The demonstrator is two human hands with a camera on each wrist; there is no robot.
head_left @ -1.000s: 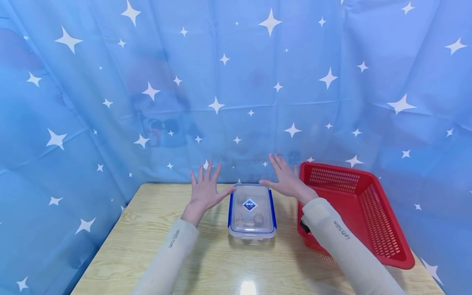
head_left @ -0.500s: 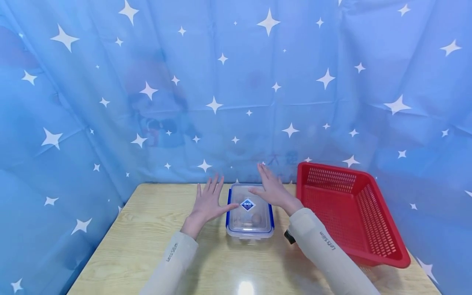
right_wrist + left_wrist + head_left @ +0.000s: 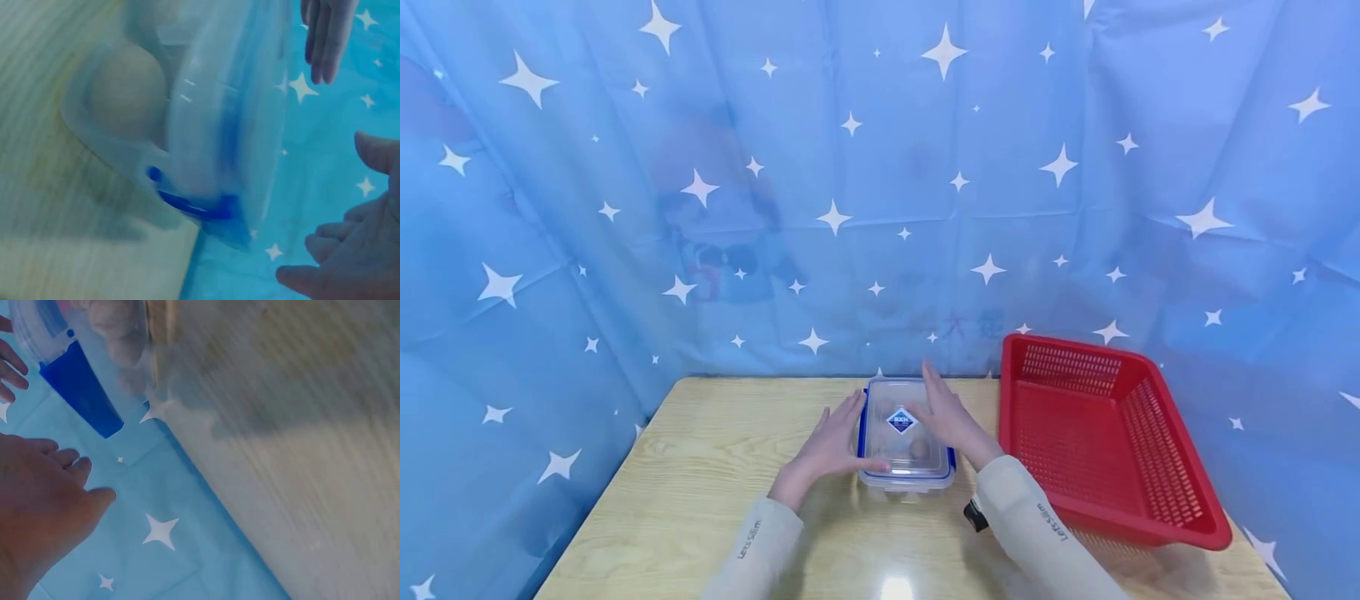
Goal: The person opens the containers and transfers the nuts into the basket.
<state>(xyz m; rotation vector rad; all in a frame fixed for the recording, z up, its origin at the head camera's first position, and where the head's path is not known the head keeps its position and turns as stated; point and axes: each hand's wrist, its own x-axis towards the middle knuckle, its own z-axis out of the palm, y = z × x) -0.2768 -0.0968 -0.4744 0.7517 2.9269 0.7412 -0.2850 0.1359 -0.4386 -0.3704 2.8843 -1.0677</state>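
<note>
A clear plastic food storage box [image 3: 891,450] with a blue-edged lid and a diamond-shaped label stands on the table. Pale round objects [image 3: 128,90] show through its wall in the right wrist view. My left hand [image 3: 822,454] is at the box's left side, fingers extended and thumb over the front left of the lid. Over the right part of the lid is my right hand [image 3: 953,418], its fingers pointing away from me. Both wrist views show the hands spread beside the box, near its blue side clips [image 3: 81,390], with nothing in them.
To the right, a red perforated plastic basket [image 3: 1075,433] stands on the wooden table [image 3: 700,483], close to my right forearm. Behind the table hangs a blue curtain [image 3: 775,250] with white stars. A black device [image 3: 975,515] sits under my right wrist.
Both hands have come lower and closer in to the box, the right one moving left from beside the basket. The box and the basket stay in place.
</note>
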